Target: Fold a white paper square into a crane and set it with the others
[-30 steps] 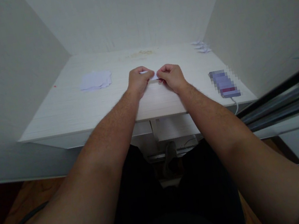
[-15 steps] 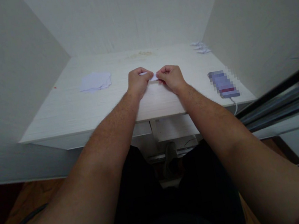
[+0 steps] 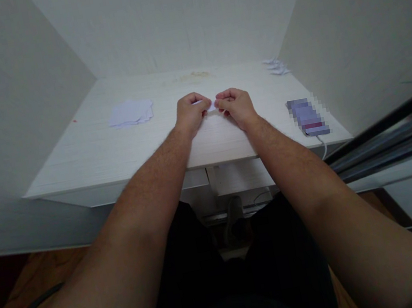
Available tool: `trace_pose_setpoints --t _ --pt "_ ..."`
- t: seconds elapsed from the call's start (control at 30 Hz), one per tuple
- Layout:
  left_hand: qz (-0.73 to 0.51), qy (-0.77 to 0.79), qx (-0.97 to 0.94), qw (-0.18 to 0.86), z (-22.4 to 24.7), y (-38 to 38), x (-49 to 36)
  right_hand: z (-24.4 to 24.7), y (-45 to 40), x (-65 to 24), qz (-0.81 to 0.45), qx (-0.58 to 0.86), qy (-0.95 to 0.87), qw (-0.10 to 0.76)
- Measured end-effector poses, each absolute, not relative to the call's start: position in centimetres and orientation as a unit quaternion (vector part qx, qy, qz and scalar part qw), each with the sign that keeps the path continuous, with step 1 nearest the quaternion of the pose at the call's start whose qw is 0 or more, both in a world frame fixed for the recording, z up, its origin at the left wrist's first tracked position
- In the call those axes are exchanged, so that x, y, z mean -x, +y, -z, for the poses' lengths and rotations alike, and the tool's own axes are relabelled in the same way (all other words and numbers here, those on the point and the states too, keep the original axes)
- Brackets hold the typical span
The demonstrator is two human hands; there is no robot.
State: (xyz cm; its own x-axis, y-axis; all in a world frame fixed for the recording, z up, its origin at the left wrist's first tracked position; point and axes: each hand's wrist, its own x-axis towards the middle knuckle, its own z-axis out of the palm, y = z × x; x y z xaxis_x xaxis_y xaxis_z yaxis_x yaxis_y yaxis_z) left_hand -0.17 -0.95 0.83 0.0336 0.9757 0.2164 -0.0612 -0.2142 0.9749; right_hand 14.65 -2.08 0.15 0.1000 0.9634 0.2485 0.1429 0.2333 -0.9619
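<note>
A small piece of white paper [image 3: 212, 105] is held just above the desk, between my two hands. My left hand [image 3: 191, 112] pinches its left end between thumb and curled fingers. On the other end, the thumb and fingertips of my right hand [image 3: 236, 106] are closed. Most of the paper is hidden by my fingers, so its folds cannot be made out. To the left lies a loose stack of white paper sheets [image 3: 130, 112]. Several small folded or crumpled white paper pieces [image 3: 275, 66] sit at the back right corner.
The white desk [image 3: 88, 164] is enclosed by walls at the back and sides. A blurred-out phone [image 3: 307, 116] with a white cable [image 3: 323, 146] lies near the right edge. A brownish stain [image 3: 199, 74] marks the desk's back. Dark rails [image 3: 392, 126] run along the lower right.
My right hand's fingers have shifted slightly on the paper, with the index finger lifted a little. My left hand keeps its place, and the view has moved very slightly.
</note>
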Motion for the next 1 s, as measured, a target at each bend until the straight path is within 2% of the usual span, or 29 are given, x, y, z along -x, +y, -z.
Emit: trace_pose_setpoints --t 0.2,0.47,0.63,1.0 --pt "-0.544 0.394 -0.568 0.476 -0.23 -0.45 0.13 0.13 -1.95 -14.86 -0.383 0.490 -0.571 0.535" --pt "-0.532 0.404 -0.616 0.418 -0.07 -0.42 -0.03 0.50 -1.52 -14.70 -0.375 0.473 -0.530 0.595" --pt "-0.513 0.427 -0.627 0.401 -0.14 -0.56 0.13 0.00 -2.02 -14.56 -0.384 0.473 -0.525 0.594" --pt "-0.499 0.424 -0.591 0.472 -0.46 -0.94 0.30 0.03 -1.99 -14.90 -0.428 0.458 -0.522 0.578"
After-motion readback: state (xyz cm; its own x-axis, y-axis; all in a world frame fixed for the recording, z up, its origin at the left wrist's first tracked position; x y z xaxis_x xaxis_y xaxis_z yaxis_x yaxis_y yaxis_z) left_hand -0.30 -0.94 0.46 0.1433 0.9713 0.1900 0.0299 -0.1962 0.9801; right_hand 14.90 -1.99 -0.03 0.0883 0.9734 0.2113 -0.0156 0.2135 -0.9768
